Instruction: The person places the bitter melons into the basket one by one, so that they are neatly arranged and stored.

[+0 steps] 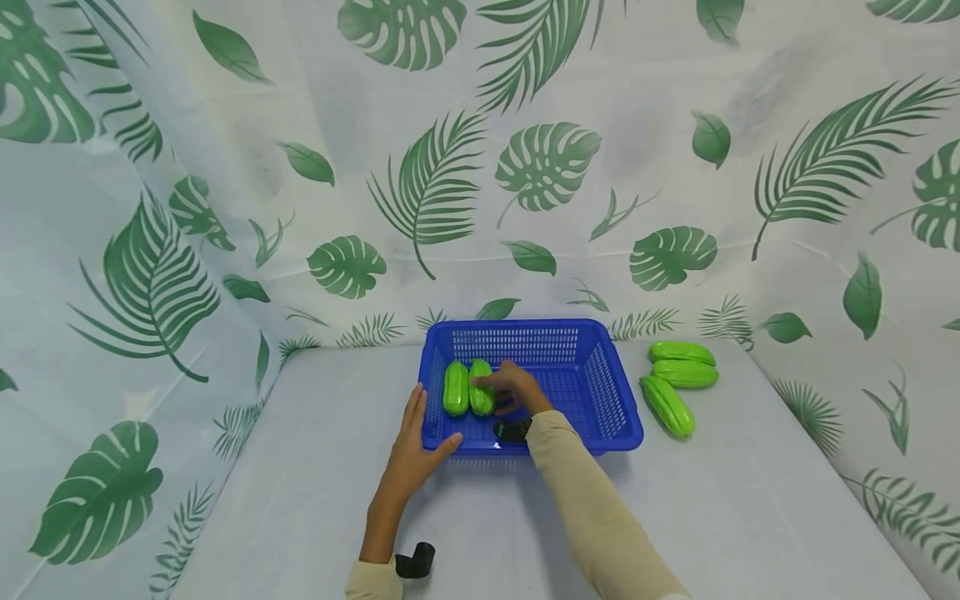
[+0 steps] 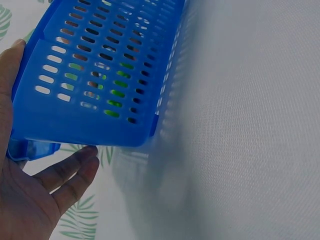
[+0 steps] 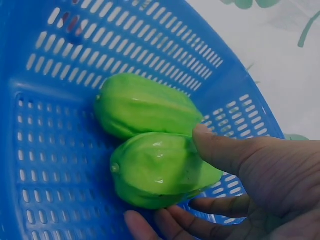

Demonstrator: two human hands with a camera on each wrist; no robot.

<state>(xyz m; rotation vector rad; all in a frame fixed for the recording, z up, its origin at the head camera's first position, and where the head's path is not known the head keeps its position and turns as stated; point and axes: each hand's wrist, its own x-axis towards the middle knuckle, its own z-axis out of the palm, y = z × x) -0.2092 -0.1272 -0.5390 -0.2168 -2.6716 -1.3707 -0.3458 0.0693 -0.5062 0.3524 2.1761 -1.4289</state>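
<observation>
In the blue basket [image 1: 570, 385] two glossy green ribbed vegetables lie side by side at the left end: the outer vegetable [image 1: 455, 388] and the inner vegetable [image 1: 482, 387]. My right hand [image 1: 517, 387] reaches into the basket and holds the inner one. In the right wrist view the thumb lies along its upper side, and the fingers [image 3: 172, 222] bend at its lower side. At the basket's front left corner is my left hand [image 1: 411, 457]. Its fingers extend along the outer left side, and its thumb touches the front rim.
Right of the basket, on the white tabletop [image 1: 315, 467], lie three more green vegetables [image 1: 684, 373], two side by side and one slanted in front. A leaf-patterned cloth [image 1: 555, 275] hangs behind and at both sides. Black straps sit at both wrists.
</observation>
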